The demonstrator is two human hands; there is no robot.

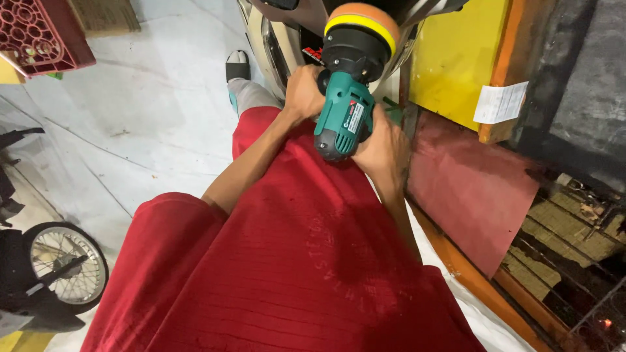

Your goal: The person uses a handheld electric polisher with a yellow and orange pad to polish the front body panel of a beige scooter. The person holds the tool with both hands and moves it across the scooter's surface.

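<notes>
Green-bodied electric polisher with black head and orange-yellow foam pad (349, 78): sits top centre, dead ahead of you over your red shorts (293, 261). Long axis runs 6 to 12, tail toward you, pad at 12 end, right up against cream scooter body panel (261, 39); contact itself hidden.

Your left hand (303, 91) at 9 of tool, wrapped shut around side near head. Your right hand (381, 146) at 4, closed on rear body. Both touching, left sits nearer pad.

Yellow board (456, 52) at 2, grey concrete floor (150, 111) at 9, small spoked wheel (68, 264) at 8.
</notes>
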